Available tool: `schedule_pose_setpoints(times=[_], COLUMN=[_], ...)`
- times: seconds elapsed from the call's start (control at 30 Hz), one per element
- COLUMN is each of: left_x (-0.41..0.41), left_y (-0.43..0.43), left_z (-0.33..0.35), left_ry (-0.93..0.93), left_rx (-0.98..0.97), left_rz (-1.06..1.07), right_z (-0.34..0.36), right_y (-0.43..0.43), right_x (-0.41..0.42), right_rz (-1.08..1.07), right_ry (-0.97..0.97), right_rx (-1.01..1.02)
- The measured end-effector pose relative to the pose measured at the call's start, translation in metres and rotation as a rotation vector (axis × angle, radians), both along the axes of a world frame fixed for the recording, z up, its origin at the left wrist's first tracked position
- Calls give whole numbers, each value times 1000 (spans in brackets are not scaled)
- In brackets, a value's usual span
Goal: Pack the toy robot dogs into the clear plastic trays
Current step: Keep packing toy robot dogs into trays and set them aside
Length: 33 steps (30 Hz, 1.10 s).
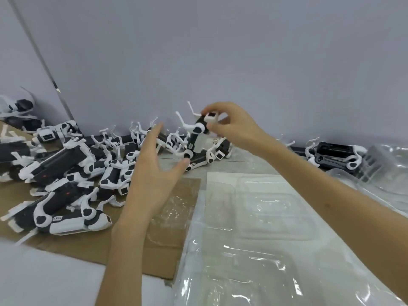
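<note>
My right hand [234,127] pinches one end of a black-and-white toy robot dog [196,138], which hangs upright in the air with its white legs sticking out to the left. My left hand [154,168] is spread below and to the left of it, the thumb tip touching the dog's lower white joint. A clear plastic tray [254,217] with moulded pockets lies on the table under my right forearm. Its pockets look bare.
A pile of several toy robot dogs [66,173] lies on a sheet of brown cardboard [163,244] at the left, against the grey wall. Another dog [335,155] lies at the right beside more clear trays [388,171].
</note>
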<state>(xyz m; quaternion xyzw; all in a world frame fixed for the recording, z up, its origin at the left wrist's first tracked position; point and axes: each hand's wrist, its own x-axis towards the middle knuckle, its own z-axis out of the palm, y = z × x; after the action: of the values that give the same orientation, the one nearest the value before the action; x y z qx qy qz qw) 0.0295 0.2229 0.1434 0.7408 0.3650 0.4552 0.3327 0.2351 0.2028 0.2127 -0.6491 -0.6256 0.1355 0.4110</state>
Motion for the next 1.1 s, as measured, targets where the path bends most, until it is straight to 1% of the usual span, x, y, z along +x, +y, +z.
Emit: schedule_pose_setpoints(times=[0.03,0.17,0.23,0.27,0.33,0.4,0.43,0.5,0.53,0.57,0.63,0.7,0.73,0.77,0.8,0.87,0.93,1.03,1.1], left_x=[3,17,23,26,32,44,51,63,65,62,43,15,1,-11,-22,-42,-61,-77,-77], left_y=[-5,-29,-38,-43,-53,-67,-75,-91,-96,-98,-94,-88,-87,-86,-87,-95,-106,-122,-127], left_z=[6,30,37,40,40,41,41,45,48,51,57,58,55,48,38,11,-20,-55,-67], left_ry=[-44,-224,-300,-370,-509,-526,-514,-472,-404,-297,29,406,530,579,564,452,337,287,280], left_rx=[0,-99,-180,-260,-443,-507,-504,-476,-449,-411,-293,-184,-171,-177,-189,-206,-272,-416,-468], left_rz=[-30,-220,-288,-317,-365,-374,-389,-481,-548,-613,-666,-605,-557,-504,-445,-295,-226,-266,-324], right_z=[11,37,39,39,34,23,17,8,6,6,7,3,-2,-8,-15,-30,-48,-71,-85], right_y=[-13,-59,-76,-84,-99,-112,-117,-127,-134,-141,-156,-170,-176,-182,-188,-195,-199,-198,-198], right_x=[-1,-12,-19,-21,-22,-24,-25,-22,-18,-12,3,12,13,12,9,-3,-19,-38,-45], right_rz=[56,259,276,280,303,257,201,56,0,-35,-73,-87,-89,-78,-54,20,86,155,170], right_ry=[18,121,148,154,127,19,-23,-87,-103,-97,-51,-38,-32,-17,-4,0,3,-47,-105], right_rx=[33,128,169,167,104,63,86,197,242,265,253,189,149,113,81,27,-26,-127,-233])
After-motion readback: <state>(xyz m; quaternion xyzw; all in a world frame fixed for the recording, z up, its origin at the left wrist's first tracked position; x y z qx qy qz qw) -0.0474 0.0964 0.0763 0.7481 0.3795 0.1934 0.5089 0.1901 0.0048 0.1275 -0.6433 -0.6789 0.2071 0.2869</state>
